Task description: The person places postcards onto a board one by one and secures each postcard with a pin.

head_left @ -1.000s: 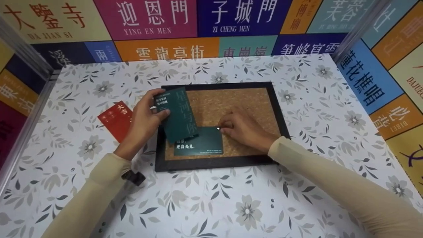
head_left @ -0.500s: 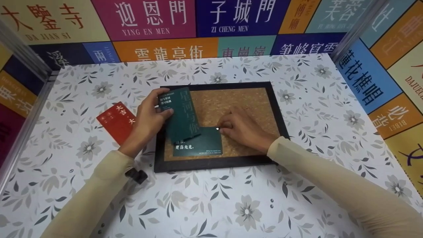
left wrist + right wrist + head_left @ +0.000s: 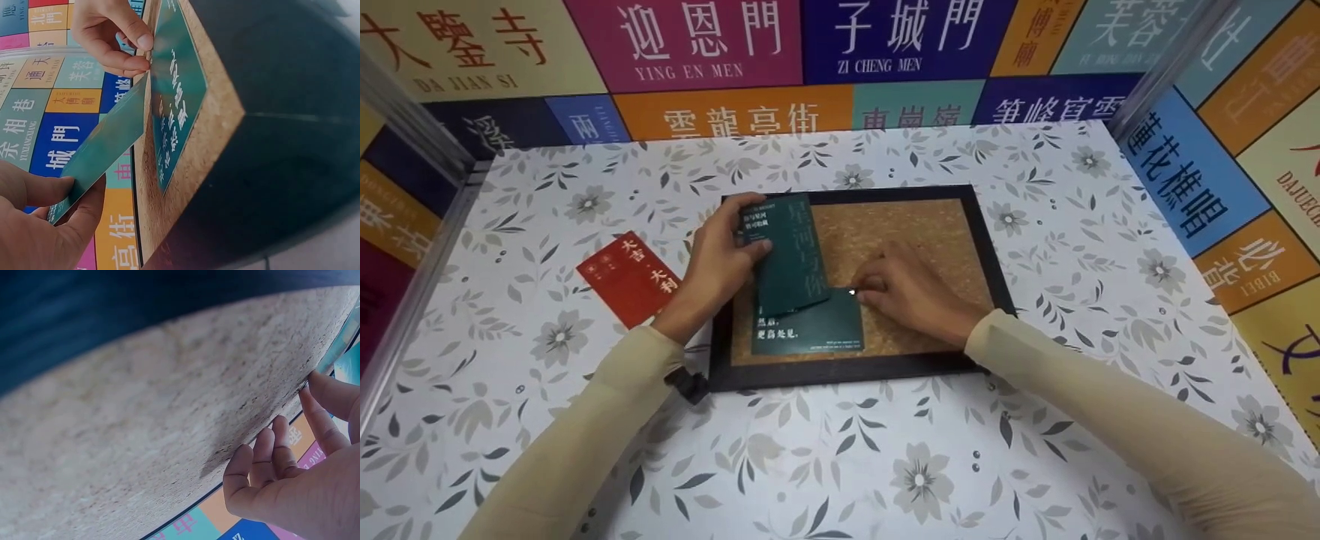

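Observation:
In the head view my left hand (image 3: 727,255) pinches a dark green card (image 3: 789,259) with pale lettering between thumb and fingers. That card is tilted and raised, as the left wrist view shows. Beneath it a second green card (image 3: 825,330) lies flat on the cork board (image 3: 915,225), its upper left part covered. My right hand (image 3: 915,292) pinches a small bright pin (image 3: 852,292) at this lower card's upper right corner. The pin is mostly hidden by the fingertips. In the right wrist view the remaining fingers (image 3: 239,464) are curled just over the cork.
Left of the board, a red card (image 3: 628,277) with white lettering lies on the flower-patterned table (image 3: 840,450), partly behind my left wrist. A black frame (image 3: 847,371) edges the cork. Colourful lettered panels (image 3: 705,45) stand behind and on both sides.
My left hand has moved to the right with its green card, uncovering more of the red card. My right hand has stayed at the lower card's corner.

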Motion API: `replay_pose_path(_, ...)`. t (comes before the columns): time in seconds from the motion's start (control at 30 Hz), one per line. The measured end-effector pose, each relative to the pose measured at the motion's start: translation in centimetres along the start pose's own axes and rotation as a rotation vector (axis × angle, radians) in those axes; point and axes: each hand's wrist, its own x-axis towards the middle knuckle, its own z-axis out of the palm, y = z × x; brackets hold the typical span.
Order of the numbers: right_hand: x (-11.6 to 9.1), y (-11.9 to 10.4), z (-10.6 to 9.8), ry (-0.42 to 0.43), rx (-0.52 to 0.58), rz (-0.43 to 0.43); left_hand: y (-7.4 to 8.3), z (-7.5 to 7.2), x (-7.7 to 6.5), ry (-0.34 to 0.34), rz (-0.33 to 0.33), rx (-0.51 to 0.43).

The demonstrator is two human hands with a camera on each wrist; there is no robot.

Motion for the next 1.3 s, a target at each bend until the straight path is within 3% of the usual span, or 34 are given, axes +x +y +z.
replay_pose_path(0.43, 0.0, -0.1, 0.0, -0.002, -0.003, 0.005, 0.0, 1.1, 1.8, -0.020, 0.024, -0.037)
replay_pose_path(0.7, 0.0, 0.0, -0.1, -0.004, -0.002, 0.017, -0.3, 1.2, 3.1, -0.047, -0.027, -0.042)
replay_pose_path(0.87, -0.1, 0.1, 0.0, -0.004, 0.008, 0.013, -0.5, 1.5, 3.7, -0.071, -0.026, -0.042)
replay_pose_path(1.17, 0.1, 0.0, 0.0, -0.002, 0.005, 0.014, -0.9, 1.8, 4.4, -0.080, 0.011, 0.025)
replay_pose_path(1.3, 0.0, -0.1, 0.1, -0.010, 0.019, 0.033, -1.2, 1.7, 4.7, -0.099, 0.026, 0.108)
